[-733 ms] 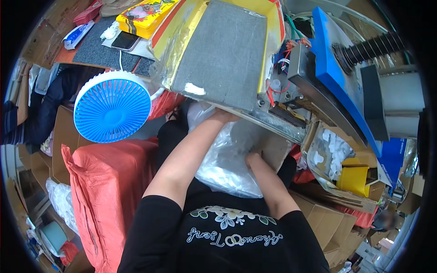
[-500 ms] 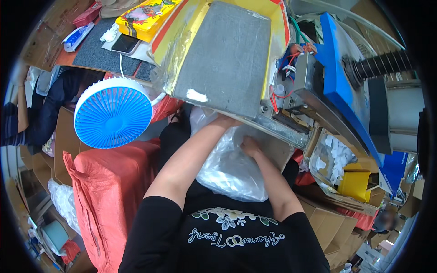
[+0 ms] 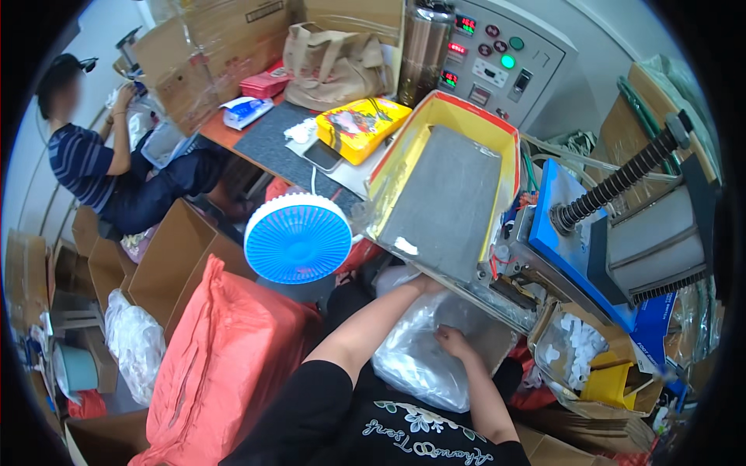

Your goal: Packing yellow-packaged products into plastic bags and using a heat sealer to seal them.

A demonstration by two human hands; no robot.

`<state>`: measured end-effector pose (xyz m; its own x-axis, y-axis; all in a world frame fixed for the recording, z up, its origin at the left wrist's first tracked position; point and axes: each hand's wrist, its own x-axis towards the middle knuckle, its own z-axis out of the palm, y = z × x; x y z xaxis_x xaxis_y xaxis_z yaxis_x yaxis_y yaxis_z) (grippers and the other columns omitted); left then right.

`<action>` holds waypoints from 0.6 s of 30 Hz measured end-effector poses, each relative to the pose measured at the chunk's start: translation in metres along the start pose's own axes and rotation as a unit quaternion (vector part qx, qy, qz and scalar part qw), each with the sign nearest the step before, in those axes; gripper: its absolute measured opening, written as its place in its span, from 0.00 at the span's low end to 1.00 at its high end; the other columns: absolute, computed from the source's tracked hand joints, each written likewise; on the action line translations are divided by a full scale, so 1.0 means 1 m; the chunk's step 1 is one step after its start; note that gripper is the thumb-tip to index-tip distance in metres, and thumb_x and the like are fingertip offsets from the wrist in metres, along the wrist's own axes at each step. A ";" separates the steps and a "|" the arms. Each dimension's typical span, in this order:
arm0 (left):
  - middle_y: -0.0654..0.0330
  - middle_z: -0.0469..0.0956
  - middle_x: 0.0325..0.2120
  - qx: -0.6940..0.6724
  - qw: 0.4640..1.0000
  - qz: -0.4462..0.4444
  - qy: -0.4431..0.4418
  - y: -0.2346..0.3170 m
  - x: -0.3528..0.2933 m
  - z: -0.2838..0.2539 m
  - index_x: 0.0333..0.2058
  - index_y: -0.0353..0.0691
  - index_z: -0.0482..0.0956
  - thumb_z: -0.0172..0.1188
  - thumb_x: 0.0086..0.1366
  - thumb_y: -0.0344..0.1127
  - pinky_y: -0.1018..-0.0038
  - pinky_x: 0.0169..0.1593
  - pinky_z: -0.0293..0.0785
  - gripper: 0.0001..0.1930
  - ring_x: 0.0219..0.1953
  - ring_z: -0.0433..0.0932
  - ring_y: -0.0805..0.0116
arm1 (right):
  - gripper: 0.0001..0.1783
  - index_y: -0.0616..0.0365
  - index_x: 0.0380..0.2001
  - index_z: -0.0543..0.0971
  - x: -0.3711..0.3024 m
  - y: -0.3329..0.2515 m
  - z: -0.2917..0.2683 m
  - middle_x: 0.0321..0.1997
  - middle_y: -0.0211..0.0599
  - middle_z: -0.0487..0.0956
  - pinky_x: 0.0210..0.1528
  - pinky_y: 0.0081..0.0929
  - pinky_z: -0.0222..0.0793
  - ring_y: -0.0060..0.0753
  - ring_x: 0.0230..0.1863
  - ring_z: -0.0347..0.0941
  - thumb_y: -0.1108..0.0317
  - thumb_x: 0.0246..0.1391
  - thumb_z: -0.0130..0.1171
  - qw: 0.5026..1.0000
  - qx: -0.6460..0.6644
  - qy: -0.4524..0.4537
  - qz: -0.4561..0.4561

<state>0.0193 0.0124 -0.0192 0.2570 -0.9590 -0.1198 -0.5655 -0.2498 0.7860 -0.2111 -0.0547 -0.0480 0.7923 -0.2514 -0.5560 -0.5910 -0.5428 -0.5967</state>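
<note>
- Left hand (image 3: 426, 284): reaches under the front edge of the grey padded press plate (image 3: 449, 203) and rests on the top of the clear crinkled plastic bag (image 3: 420, 353); its fingers are hidden beneath the plate, so how far they are open cannot be told.
- Right hand (image 3: 451, 339): fingers curled nearly closed, pinching or pressing the film of the clear bag near its middle.
- The clear bag sits on the person's lap, just below the press plate and against the grey board (image 3: 480, 332) beside it; it is filled with pale, soft contents whose kind cannot be made out.
- Handling judgement: the film looks thin and slippery, so both hands should grip gathered folds rather than a single layer, and the left knuckles should stay clear of the plate's underside.
- Yellow-walled tray (image 3: 507, 159): surrounds the grey plate and holds nothing else.
- Open cardboard box (image 3: 571, 353), right of the lap: holds small white pieces.
- Brown cardboard cartons (image 3: 167, 260), left: interiors mostly hidden.
- Round blue fan (image 3: 298, 238) stands near the left forearm; a red-orange plastic sack (image 3: 221, 365) lies beside it.
</note>
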 end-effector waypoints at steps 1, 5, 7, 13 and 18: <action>0.51 0.62 0.63 0.003 1.000 -0.006 0.012 -0.008 -0.002 0.005 0.60 0.43 0.67 0.45 0.64 0.61 0.62 0.68 0.51 0.34 0.66 0.58 0.53 | 0.24 0.61 0.51 0.76 -0.007 -0.002 0.000 0.47 0.48 0.80 0.50 0.35 0.71 0.44 0.47 0.78 0.57 0.55 0.57 1.000 -0.002 -0.001 -0.009; 0.46 0.64 0.61 -0.132 0.943 -0.160 0.259 -0.002 -0.032 0.009 0.56 0.40 0.71 0.53 0.58 0.61 0.62 0.64 0.58 0.35 0.63 0.63 0.52 | 0.19 0.63 0.50 0.76 -0.035 -0.008 -0.003 0.44 0.45 0.80 0.48 0.28 0.71 0.34 0.45 0.77 0.66 0.58 0.57 0.994 0.088 -0.004 -0.066; 0.48 0.71 0.55 -0.305 0.893 -0.121 0.308 0.049 -0.060 -0.015 0.48 0.41 0.77 0.57 0.58 0.46 0.61 0.54 0.69 0.22 0.52 0.74 0.50 | 0.18 0.64 0.50 0.76 -0.056 -0.008 -0.009 0.45 0.42 0.80 0.50 0.27 0.70 0.32 0.46 0.75 0.66 0.59 0.56 0.991 0.112 0.015 -0.066; 0.56 0.77 0.36 -0.245 0.841 -0.069 0.478 0.116 -0.142 0.002 0.46 0.39 0.77 0.52 0.55 0.23 0.71 0.43 0.75 0.18 0.37 0.78 0.64 | 0.18 0.66 0.49 0.76 -0.096 -0.026 -0.013 0.43 0.39 0.80 0.50 0.23 0.67 0.26 0.45 0.73 0.66 0.59 0.56 0.981 0.153 0.058 -0.100; 0.59 0.77 0.40 -0.281 0.855 -0.041 0.434 0.187 -0.261 -0.052 0.48 0.37 0.75 0.53 0.61 0.23 0.77 0.41 0.74 0.16 0.40 0.77 0.74 | 0.18 0.66 0.50 0.75 -0.101 -0.033 0.001 0.43 0.38 0.80 0.49 0.22 0.67 0.25 0.44 0.73 0.66 0.61 0.55 0.967 0.224 0.057 -0.105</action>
<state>-0.1129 0.2232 0.1909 0.9003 -0.4200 0.1140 -0.1137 0.0257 0.9932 -0.2716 -0.0106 0.0279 0.8981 -0.2748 -0.3433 -0.4020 -0.1968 -0.8942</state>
